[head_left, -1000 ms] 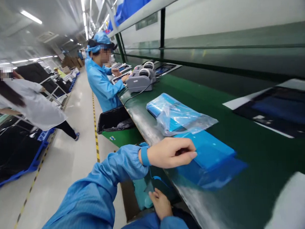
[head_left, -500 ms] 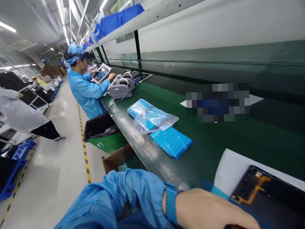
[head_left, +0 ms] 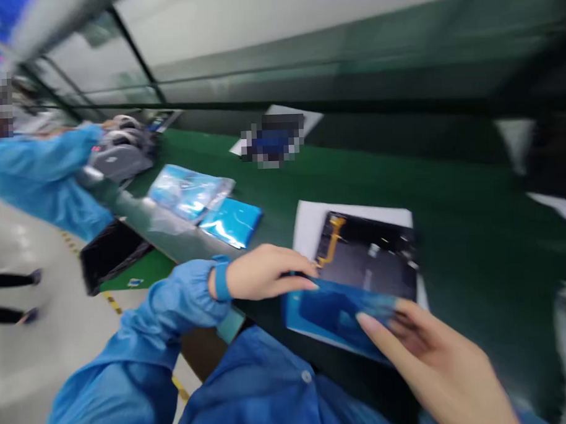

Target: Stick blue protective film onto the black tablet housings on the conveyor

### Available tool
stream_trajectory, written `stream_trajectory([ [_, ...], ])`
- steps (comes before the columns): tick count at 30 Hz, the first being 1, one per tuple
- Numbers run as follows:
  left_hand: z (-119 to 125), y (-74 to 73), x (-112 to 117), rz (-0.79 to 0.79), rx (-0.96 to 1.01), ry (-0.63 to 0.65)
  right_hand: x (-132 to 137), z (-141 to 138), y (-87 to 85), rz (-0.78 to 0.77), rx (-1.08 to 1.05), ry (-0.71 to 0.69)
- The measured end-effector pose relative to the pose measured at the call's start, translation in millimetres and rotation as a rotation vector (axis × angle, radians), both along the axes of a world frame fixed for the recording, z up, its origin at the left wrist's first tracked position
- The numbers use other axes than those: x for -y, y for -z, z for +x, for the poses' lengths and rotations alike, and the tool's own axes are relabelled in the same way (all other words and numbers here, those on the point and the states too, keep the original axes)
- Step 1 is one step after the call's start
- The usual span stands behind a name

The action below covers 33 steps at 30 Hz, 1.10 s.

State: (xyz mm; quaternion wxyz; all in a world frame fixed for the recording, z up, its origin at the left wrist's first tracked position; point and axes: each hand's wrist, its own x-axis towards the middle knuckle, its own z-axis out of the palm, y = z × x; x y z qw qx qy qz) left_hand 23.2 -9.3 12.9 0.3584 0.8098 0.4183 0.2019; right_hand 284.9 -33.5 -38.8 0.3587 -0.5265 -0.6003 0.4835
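Observation:
A dark flat panel [head_left: 372,258] with an orange flex strip lies on a white sheet [head_left: 311,226] on the green belt [head_left: 451,231]. A blue film sheet [head_left: 333,312] covers its near edge. My left hand [head_left: 266,271] pinches the film's left corner, fingers closed on it. My right hand [head_left: 427,355] holds the film's near right edge between thumb and fingers. The picture is smeared by motion.
A stack of blue sheets [head_left: 230,221] and a clear bag of them [head_left: 189,189] lie left on the belt. Beyond them stands a grey machine [head_left: 118,159] beside a co-worker in a blue coat [head_left: 40,177]. A black bin [head_left: 110,255] hangs below. More panels ride the belt [head_left: 273,138].
My view swung right from the blue stack to the dark panel. My left hand carried a blue film over to it, and my right hand came up to grip the film too.

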Motion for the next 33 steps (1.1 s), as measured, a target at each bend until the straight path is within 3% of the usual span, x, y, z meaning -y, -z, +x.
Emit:
stream_trajectory([
  [8, 0.6, 11.3, -42.6, 0.065, -0.054, 0.037, -23.1, 5.4, -13.5, -0.098, 0.074, 0.061],
  [12, -2.8, 28.0, -60.1, 0.239, -0.104, -0.107, -43.9, 26.3, -6.4, -0.172, 0.068, 0.211],
  [14, -6.8, 38.7, -62.3, 0.239, -0.112, 0.012, -52.9, 36.8, 2.4, -0.219, 0.078, 0.277],
  [17, -7.3, 56.6, -57.4, 0.149, -0.171, 0.386, -57.9, 45.8, 14.6, -0.286, 0.072, 0.295],
  [19, -2.7, 67.9, -51.6, 0.174, -0.238, 0.488, -57.2, 46.6, 18.5, -0.301, 0.048, 0.298],
  [24, 7.1, 83.8, -43.6, 0.255, -0.223, 0.472, -58.8, 41.9, 16.6, -0.264, 0.047, 0.345],
  [33, 0.5, 86.3, -47.8, 0.342, -0.017, 0.466, -69.2, 45.7, 17.3, -0.188, 0.156, 0.263],
])
